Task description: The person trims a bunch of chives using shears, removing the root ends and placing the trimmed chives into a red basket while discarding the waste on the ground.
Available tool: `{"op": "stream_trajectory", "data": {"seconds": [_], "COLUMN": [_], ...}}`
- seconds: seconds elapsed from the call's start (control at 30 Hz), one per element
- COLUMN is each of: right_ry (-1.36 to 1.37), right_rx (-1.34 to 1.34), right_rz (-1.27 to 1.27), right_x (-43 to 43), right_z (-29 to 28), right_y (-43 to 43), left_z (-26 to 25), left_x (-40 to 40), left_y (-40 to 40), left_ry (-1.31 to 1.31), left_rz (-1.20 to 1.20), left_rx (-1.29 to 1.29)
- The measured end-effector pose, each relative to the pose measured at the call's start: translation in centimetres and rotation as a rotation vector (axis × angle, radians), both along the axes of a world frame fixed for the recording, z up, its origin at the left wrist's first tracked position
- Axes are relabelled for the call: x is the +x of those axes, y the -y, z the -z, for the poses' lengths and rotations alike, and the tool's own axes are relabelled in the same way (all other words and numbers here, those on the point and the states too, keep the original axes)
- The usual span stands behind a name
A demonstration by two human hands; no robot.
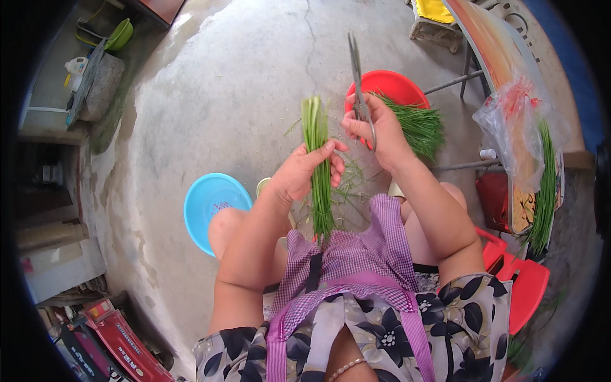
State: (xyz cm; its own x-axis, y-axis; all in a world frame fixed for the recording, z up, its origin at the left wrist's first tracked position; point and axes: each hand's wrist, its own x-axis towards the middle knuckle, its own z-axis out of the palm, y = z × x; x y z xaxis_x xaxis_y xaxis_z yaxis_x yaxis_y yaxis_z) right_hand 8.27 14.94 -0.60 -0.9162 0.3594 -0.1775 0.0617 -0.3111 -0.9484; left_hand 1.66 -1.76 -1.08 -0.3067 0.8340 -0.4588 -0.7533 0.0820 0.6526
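Note:
A bunch of green chives stands roughly upright in my left hand, its pale cut ends pointing away from me. My right hand holds a pair of metal scissors by the handles, blades pointing up and away. The scissors are apart from the bunch. Behind my right hand, a red plastic basin carries a pile of long green chives that spills over its near side. Loose green trimmings lie on the floor between my feet. A purple checked apron covers my lap.
On the concrete floor to my left sits a light-blue plastic basin. At right, a table bears a clear plastic bag and more chives. A red plastic chair stands at my right side. Red boxes are at lower left.

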Motion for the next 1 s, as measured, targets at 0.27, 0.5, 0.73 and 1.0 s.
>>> {"op": "stream_trajectory", "data": {"seconds": [0.27,0.5,0.73,1.0], "right_ry": [0.086,0.081,0.005,0.050], "right_rx": [0.100,0.326,1.137,0.114], "right_rz": [-0.081,-0.051,-0.055,-0.188], "right_x": [-0.3,-0.2,-0.1,-0.4], "right_z": [-0.3,0.5,-0.9,0.1], "right_y": [0.3,-0.2,-0.5,0.5], "left_z": [1.3,0.3,1.0,0.7], "left_x": [-0.5,-1.0,-1.2,-1.4], "left_y": [0.3,0.4,1.6,2.0], "left_ry": [-0.061,-0.032,-0.084,-0.042], "left_rz": [0.116,-0.010,-0.044,-0.108], "left_rx": [-0.020,-0.078,-0.060,-0.066]}}
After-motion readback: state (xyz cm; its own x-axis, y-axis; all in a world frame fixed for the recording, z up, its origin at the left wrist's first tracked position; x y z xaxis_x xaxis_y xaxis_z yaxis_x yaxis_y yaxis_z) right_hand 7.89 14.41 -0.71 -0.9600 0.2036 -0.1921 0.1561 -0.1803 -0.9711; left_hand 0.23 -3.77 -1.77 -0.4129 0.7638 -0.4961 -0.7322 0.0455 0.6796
